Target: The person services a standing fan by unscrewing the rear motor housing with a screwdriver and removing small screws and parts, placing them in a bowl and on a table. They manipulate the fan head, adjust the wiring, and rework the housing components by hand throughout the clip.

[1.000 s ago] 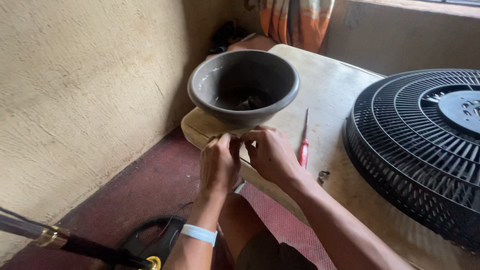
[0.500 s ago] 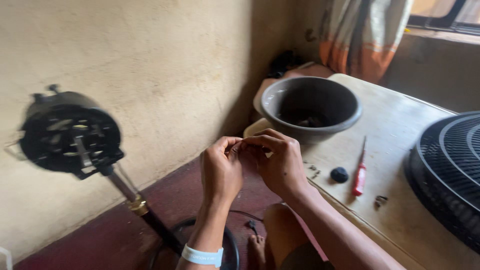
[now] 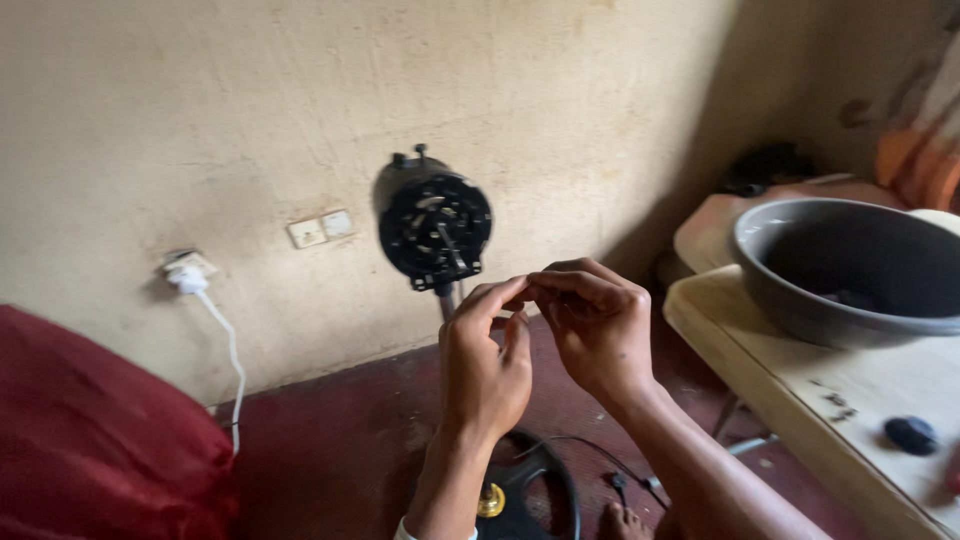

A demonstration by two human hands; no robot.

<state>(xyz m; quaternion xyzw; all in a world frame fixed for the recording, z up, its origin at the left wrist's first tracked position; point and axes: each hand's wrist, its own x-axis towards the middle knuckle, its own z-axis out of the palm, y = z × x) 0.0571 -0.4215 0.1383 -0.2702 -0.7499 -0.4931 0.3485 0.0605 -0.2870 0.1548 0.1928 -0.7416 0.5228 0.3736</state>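
- Left hand (image 3: pixel 487 370) raised in mid-frame, back toward the camera, thumb and forefinger drawn together at the top in a pinch
- Right hand (image 3: pixel 597 330) just beside it, fingers curled over, fingertips meeting those of the left hand
- Between the touching fingertips something very small, too tiny to tell what; cannot tell which hand actually grips it
- Directly behind the hands, a black fan motor head (image 3: pixel 433 222) with bare shaft pointing toward the camera, set on a thin pole (image 3: pixel 447 301) partly hidden by the left hand
- Below the wrists, on the floor, a round black fan base (image 3: pixel 540 490) with a brass-coloured fitting (image 3: pixel 489 500) at its middle and a thin black cable (image 3: pixel 590 450) trailing beside it
- To the right, a pale table (image 3: pixel 800 385) carrying a large grey plastic basin (image 3: pixel 850 270) near its far edge
- Nearer on the same tabletop, a small dark rounded knob (image 3: pixel 911 434), well apart from the basin
- On the wall to the left, a pale double switch plate (image 3: pixel 321 228), small and rectangular
- Lower left of that, a white plug in a socket (image 3: pixel 186 271) with a white cord (image 3: pixel 232 360) hanging down to the floor
- Bottom left corner, a deep red cushion (image 3: pixel 100 440)
- Rough, stained cream plaster wall (image 3: pixel 600 100) across the background; dark red floor (image 3: pixel 340 450) beneath
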